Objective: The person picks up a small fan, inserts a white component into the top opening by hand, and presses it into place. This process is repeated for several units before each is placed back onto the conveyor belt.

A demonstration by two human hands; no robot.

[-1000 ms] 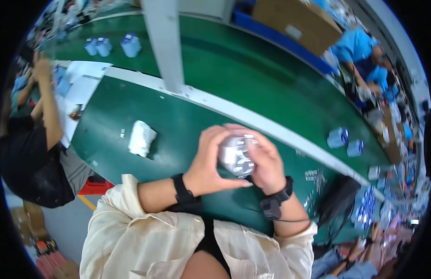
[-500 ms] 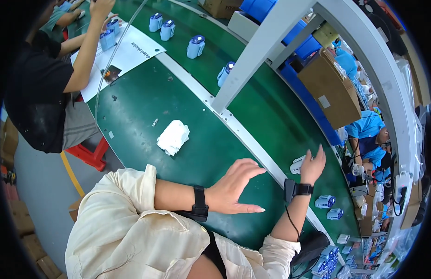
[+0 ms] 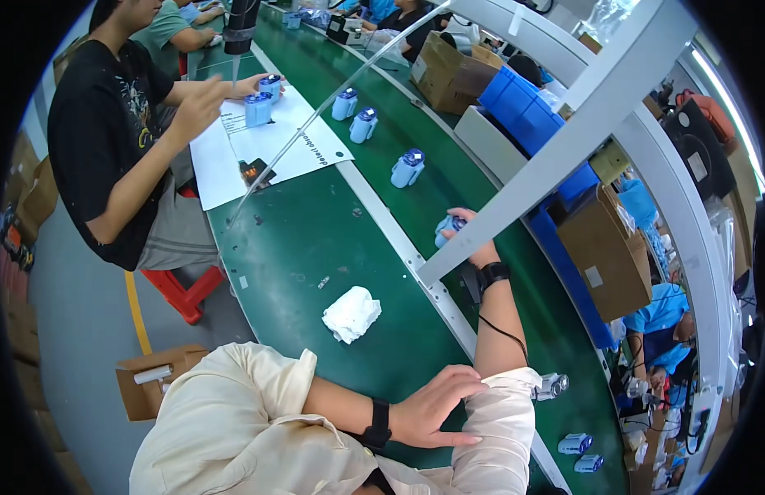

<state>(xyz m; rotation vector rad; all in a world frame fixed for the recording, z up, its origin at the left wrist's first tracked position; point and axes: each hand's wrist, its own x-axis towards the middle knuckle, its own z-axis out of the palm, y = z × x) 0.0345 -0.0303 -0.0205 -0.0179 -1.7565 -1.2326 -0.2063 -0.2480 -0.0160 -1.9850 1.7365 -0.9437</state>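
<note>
A factory assembly line. A long green conveyor surface (image 3: 316,239) runs through the scene, carrying a row of identical small blue devices (image 3: 406,167). Workers sit along both sides, one on a red stool (image 3: 184,289). Blue plastic bins (image 3: 522,115) and cardboard boxes (image 3: 601,247) line the far side under a white metal frame (image 3: 564,140).

My right hand (image 3: 473,239) has let go and reached out to a blue device (image 3: 448,228) on the belt; my left hand (image 3: 436,406) has dropped onto my right sleeve (image 3: 502,412).
</note>
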